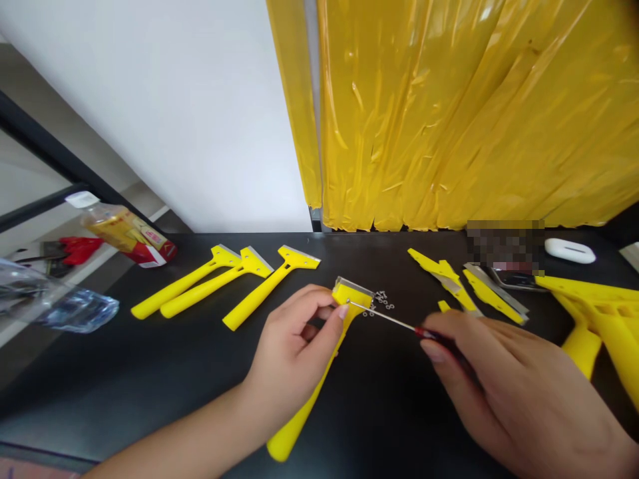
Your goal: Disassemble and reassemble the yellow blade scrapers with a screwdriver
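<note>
A yellow scraper (319, 382) with a metal blade along its head lies slantwise on the black table in front of me. My left hand (297, 346) pinches the scraper's head between thumb and fingers. In my right hand (514, 379) is a screwdriver (387, 316) with a thin metal shaft and a dark red handle. Its tip touches the face of the scraper head, close to my left thumb. Just right of the head lies a small heap of screws and nuts (382, 301). The palm side of my right hand is hidden.
Three yellow scrapers (272, 286) lie at the left, near a drink bottle (127, 229) and a clear bottle (74, 303). On the right are loose yellow head pieces (492, 293), several yellow handles (606, 319) and a white earbud case (570, 251). Yellow film (449, 120) hangs behind.
</note>
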`<state>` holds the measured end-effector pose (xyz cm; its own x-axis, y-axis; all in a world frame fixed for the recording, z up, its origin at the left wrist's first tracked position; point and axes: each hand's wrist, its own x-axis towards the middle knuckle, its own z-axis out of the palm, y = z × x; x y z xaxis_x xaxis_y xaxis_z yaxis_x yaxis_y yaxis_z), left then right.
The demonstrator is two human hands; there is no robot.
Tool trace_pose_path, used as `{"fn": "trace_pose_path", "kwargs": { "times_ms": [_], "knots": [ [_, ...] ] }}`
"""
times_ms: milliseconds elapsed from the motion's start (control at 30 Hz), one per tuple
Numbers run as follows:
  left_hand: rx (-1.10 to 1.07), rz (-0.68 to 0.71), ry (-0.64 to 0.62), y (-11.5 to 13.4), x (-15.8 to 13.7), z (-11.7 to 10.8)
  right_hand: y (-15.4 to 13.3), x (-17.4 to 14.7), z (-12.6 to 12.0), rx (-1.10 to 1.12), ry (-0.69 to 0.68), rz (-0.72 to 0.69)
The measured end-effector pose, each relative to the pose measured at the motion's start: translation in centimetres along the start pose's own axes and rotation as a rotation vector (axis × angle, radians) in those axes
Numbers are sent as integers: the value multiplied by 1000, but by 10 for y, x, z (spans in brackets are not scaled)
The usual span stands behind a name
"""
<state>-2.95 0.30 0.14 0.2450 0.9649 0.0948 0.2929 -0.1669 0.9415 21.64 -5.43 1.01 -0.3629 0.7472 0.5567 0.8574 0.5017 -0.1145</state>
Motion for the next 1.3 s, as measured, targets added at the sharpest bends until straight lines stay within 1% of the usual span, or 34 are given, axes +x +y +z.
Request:
{"fn": "trace_pose_path", "kwargs": {
  "times_ms": [67,167,267,367,433,567,667,733,800,933,1033,1100,1167,1200,1300],
  "knots": [
    [15,6,-2,-1,0,0,0,1,1,0,11,15],
    [37,12,-19,-3,0,0,-1,1,1,28,-11,3],
    [36,18,-16,-5,0,0,0,1,2,45,-4,36],
    [34,13,-19,-4,0,1,0,-1,4,74,-45,59],
    [35,6,-14,-4,0,1,0,-2,5,74,-21,83],
    [44,9,-21,-3,1,0,-1,-2,6,104,-62,57],
    [36,13,-25,-3,1,0,0,-2,7,106,-52,70],
    [30,24,-26,-4,1,1,1,-3,8,112,-67,40],
    [23,52,-16,-6,1,1,2,-4,10,78,-73,24],
    [10,104,24,-10,2,1,4,-6,12,46,-32,89],
    [13,111,32,-11,2,1,5,-5,11,26,-52,23],
    [16,112,35,-10,2,1,5,-4,11,-34,-14,40],
    [14,109,35,-9,1,1,5,-3,11,-41,5,67],
    [14,109,37,-9,1,1,4,-3,11,-18,-8,67],
    [26,124,56,-9,-1,1,1,-4,11,113,-107,73]
  ]
}}
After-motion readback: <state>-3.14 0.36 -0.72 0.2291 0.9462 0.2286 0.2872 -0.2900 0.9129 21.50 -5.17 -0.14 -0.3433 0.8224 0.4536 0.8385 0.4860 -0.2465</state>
